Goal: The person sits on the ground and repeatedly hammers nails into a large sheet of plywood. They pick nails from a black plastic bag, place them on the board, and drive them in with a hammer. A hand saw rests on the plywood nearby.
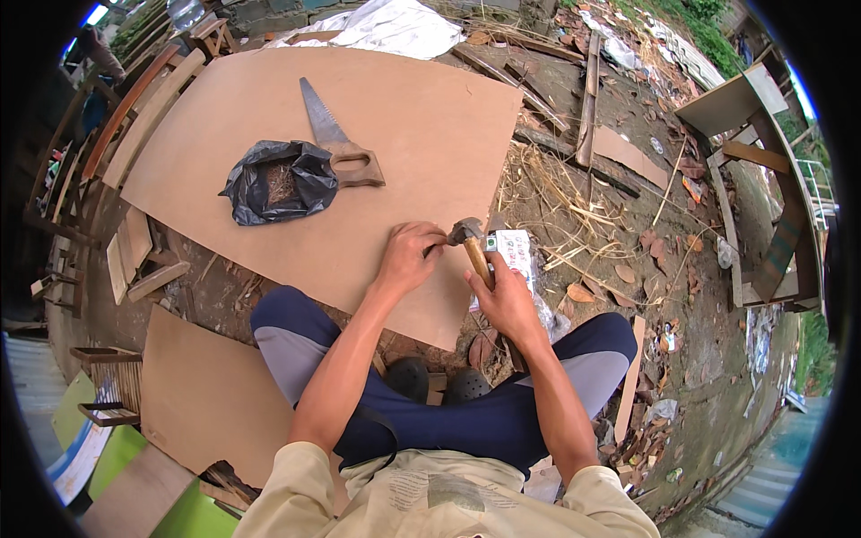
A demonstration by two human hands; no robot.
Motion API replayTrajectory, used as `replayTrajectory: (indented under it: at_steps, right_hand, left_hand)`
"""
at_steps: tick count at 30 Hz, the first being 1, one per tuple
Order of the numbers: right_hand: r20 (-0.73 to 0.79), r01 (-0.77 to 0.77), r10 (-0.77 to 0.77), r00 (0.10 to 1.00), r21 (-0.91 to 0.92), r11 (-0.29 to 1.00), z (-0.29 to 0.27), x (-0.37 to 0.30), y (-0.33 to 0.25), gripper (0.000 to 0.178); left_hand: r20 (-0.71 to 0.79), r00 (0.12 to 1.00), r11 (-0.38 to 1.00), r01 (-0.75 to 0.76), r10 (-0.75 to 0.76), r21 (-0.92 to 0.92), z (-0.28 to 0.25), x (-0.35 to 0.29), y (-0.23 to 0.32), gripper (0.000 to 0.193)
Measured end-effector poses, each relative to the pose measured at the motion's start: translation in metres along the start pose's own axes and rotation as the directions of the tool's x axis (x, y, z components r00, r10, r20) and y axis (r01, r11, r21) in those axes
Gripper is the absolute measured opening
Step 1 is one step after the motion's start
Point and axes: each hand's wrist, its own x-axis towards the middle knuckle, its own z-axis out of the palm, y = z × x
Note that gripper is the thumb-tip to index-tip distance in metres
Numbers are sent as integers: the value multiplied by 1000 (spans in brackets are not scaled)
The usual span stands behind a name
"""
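My right hand (508, 299) grips the wooden handle of a hammer (473, 244), whose metal head rests near the right edge of a large brown board (296, 117). My left hand (411, 254) is closed with its fingertips pinched right at the hammer head; whether it holds a nail is too small to tell. A hand saw (336, 139) with a wooden grip lies on the board farther away, next to a black plastic bag (280, 179) with its mouth open.
I squat over the board's near edge, knees apart. Another brown board (202, 394) lies at lower left. Wooden chair frames (134, 99) stand at left, a wooden stand (762, 170) at right. Straw, dry leaves, planks and scraps litter the dirt ground (619, 233).
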Motion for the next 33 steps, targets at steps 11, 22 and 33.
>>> replayTrajectory:
  at_steps: [11,22,33]
  right_hand:
    - [-125,109,-117,985,-72,991,11,1,7,39]
    - [-205,91,-104,973,-72,993,20,-8,0,35]
    - [-170,101,-127,977,-157,982,25,-5,5,36]
  left_hand:
    - [-13,1000,999,4,-4,-46,5,-1,-8,14]
    - [-35,999,999,2,-4,-52,7,-3,-6,14]
    - [-16,999,996,27,-28,-87,8,-1,-8,14]
